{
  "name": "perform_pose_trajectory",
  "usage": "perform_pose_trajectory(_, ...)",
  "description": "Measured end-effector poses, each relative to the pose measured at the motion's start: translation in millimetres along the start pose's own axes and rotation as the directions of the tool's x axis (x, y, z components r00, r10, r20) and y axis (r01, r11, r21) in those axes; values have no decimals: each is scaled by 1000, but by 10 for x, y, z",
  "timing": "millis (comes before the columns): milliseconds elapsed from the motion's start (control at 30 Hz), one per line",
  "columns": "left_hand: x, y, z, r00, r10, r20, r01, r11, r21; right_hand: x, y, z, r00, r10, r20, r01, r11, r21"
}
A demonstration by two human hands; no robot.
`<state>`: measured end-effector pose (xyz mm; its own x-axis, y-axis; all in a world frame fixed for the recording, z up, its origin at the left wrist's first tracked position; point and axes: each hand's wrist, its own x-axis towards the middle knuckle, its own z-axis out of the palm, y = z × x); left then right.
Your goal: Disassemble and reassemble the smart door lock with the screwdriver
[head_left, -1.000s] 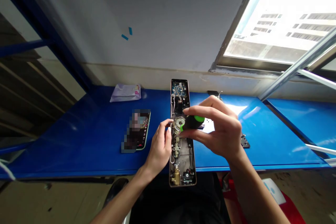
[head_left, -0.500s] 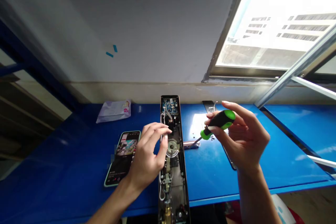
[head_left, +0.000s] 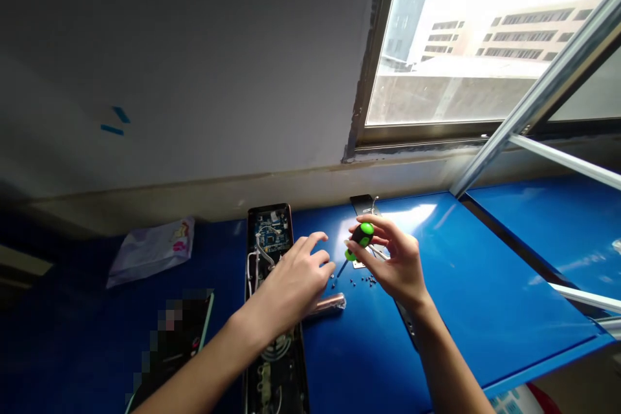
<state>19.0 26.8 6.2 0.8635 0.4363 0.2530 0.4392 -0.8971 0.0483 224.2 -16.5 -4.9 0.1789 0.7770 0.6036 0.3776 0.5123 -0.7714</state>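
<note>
Screwdriver [head_left: 361,237] in right hand [head_left: 398,268]; lock housing [head_left: 291,236] holds circuit board [head_left: 269,231].

Daylight enters through window [head_left: 466,58], far right; outdoor view overexposed, near white. Wall [head_left: 194,45] at far left dim, underexposed. Glare patch on blue bench [head_left: 485,284] just beyond your right hand [head_left: 395,265]; green screwdriver [head_left: 361,236] in it well lit. Near-left bench in deep shadow. Phone [head_left: 169,343] at near left masked by pixel blocks. Wide-angle lens bends window frame [head_left: 533,97] toward right edge. Expect slight softness overall; small loose parts [head_left: 361,281] near your hand hard to resolve.
</note>
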Motion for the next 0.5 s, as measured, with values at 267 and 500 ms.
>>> perform_pose_trajectory(267, -127, -29, -31, 991, -29, -128, 14, 992, -123, -10, 117, 60, 999, 38, 5, -38, 998, 50)
perform_pose_trajectory(500, -376, -5, -124, 950, -111, -292, 74, 988, -134, 133, -218, -4, 993, -78, -85, 84, 994, 74)
